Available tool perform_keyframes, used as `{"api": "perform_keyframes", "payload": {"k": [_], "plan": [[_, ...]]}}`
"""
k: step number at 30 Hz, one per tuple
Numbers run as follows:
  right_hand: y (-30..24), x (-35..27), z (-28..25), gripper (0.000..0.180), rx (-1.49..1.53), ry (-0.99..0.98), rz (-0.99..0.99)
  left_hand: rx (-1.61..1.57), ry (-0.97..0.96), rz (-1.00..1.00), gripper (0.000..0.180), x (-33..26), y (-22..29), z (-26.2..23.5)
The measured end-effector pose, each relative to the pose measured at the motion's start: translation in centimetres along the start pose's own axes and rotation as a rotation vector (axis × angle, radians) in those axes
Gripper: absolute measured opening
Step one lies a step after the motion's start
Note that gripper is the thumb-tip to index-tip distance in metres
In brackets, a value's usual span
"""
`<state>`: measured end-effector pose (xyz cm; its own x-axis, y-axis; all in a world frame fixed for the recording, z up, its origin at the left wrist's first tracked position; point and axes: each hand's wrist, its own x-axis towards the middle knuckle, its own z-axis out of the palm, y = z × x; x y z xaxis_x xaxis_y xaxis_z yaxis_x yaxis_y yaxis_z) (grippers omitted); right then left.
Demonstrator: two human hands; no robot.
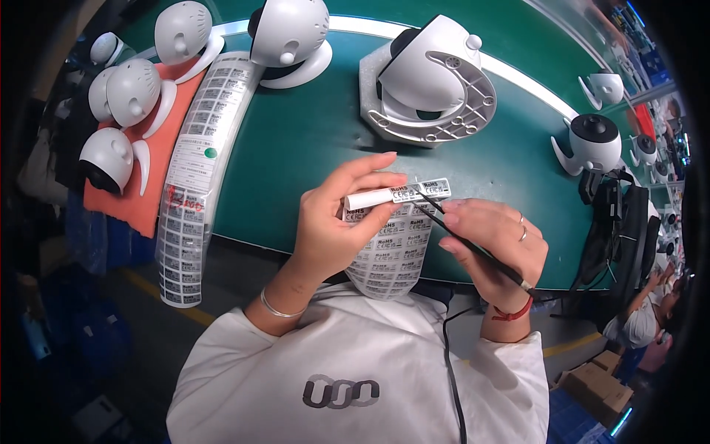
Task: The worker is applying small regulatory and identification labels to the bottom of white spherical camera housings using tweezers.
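My left hand (333, 214) is closed on a sheet of small printed labels (388, 255), whose upper end curls over into a white roll and whose lower end hangs over the table's front edge. In my right hand (497, 240) are slim black tweezers (473, 246), their pointed tip touching or just over a label at the sheet's top edge. Whether the tips are together is too small to tell. Beyond my hands a white rounded camera housing (427, 81) lies tilted on a pale foam block (368, 85), its ribbed stand underside showing.
A long label strip (196, 155) in clear wrap lies at the left, beside an orange mat (140, 196) with several white housings. Another white housing (292, 33) stands at the back. At the right are a black-topped white device (594, 140) and a black bag (610, 237).
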<state>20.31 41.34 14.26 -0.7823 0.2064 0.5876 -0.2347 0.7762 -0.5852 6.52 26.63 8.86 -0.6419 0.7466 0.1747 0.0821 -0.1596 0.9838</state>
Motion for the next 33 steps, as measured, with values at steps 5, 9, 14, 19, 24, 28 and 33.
{"api": "perform_keyframes", "payload": {"k": [5, 9, 14, 19, 24, 28, 33], "plan": [[-0.1, -0.1, -0.6, 0.021, 0.071, -0.013, 0.111, 0.073, -0.027, 0.036, 0.051, -0.3, -0.2, -0.3], [0.4, 0.2, -0.6, 0.021, 0.033, 0.133, 0.080, 0.156, -0.102, 0.046, 0.058, -0.6, -0.7, -1.2], [1.7, 0.6, 0.9, 0.024, -0.231, 0.113, -0.210, 0.120, -0.100, -0.065, 0.063, -1.2, -1.6, -1.9], [3.5, 0.4, 2.7, 0.023, -0.387, 0.107, -0.330, 0.037, -0.063, -0.160, 0.058, -1.3, -1.9, -2.3], [4.6, 0.0, 3.5, 0.024, -0.394, 0.129, -0.332, 0.020, -0.081, -0.216, 0.054, -1.4, -1.9, -2.5], [5.1, 0.2, 4.1, 0.025, -0.409, 0.124, -0.331, 0.053, -0.089, -0.172, 0.046, -1.3, -1.8, -2.5], [5.3, 0.3, 4.5, 0.026, -0.427, 0.128, -0.299, 0.057, -0.097, -0.182, 0.044, -1.4, -1.6, -2.6]]}}
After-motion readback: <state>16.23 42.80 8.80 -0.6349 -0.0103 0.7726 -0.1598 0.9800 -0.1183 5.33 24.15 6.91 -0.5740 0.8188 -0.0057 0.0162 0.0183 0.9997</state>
